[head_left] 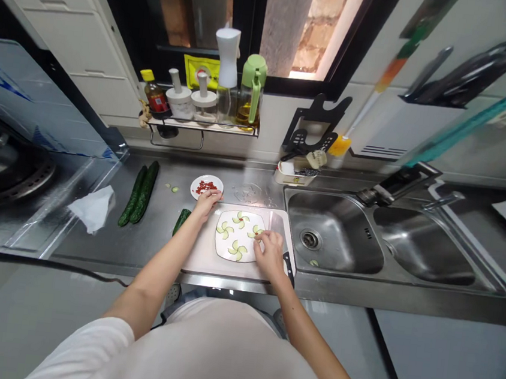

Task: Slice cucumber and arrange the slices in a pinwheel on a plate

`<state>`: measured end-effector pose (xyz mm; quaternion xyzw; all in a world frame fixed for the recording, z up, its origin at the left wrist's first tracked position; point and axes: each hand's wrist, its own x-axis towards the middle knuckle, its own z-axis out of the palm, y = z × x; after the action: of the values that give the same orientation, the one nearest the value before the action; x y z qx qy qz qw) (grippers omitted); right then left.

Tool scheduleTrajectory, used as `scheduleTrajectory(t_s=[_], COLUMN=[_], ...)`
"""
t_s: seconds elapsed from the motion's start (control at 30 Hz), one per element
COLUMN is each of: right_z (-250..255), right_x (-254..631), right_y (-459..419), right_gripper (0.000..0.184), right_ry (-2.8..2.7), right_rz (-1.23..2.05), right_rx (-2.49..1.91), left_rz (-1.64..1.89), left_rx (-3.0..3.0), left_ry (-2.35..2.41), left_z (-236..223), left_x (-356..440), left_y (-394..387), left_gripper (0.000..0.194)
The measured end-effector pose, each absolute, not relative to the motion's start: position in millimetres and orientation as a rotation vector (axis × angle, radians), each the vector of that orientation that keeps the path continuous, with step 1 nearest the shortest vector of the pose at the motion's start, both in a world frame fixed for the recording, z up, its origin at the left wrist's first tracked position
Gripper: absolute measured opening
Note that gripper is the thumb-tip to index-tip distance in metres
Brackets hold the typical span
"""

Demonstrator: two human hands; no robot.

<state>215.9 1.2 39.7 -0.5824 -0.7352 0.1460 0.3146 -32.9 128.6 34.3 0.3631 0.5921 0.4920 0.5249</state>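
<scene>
Closest to us, the white shirt [235,356], on the near side of the plate [240,235], and here's the action! The plate sits on the board [198,261], on the steel surface [79,243], showing four pinwheels of pale green slices [237,250]. In comes the right hand [270,254], fingertips bent close together at the plate's right-hand pinwheel; whether that grip is fully closed or has hold of anything, I cannot tell. Over to the left hand [206,206], beyond the plate's left corner, fingers curled at the dish [194,184] of red bits [207,187]; its grip is too small to read. Left of the plate, a cut cucumber [181,221], and well apart, farther left, two whole cucumbers [144,193]! Right of the plate, the knife [289,265], then the double sink [333,240].
</scene>
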Motion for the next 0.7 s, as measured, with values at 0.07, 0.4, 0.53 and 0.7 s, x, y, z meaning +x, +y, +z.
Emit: scheduleTrajectory(t_s=[0.07,0.4,0.53,0.7], right_z=[45,83,92,91], right_x=[213,194,192,193], right_y=[6,33,36,34], right_gripper=[0.018,0.017,0.018,0.016], right_ry=[-1.948,-1.997,-2.049,-2.137], right_rz=[0.398,0.355,0.375,0.404], right_rx=[-1.51,-1.388,-1.346,-1.291], left_rz=[1.162,1.105,1.121,1.048], left_rx=[0.904,1.038,1.16,1.319], left_ry=[1.374,1.22,1.098,1.108], left_z=[37,48,54,63], left_x=[-25,11,15,13], left_y=[120,70,54,44], left_gripper=[0.041,0.038,0.035,0.032])
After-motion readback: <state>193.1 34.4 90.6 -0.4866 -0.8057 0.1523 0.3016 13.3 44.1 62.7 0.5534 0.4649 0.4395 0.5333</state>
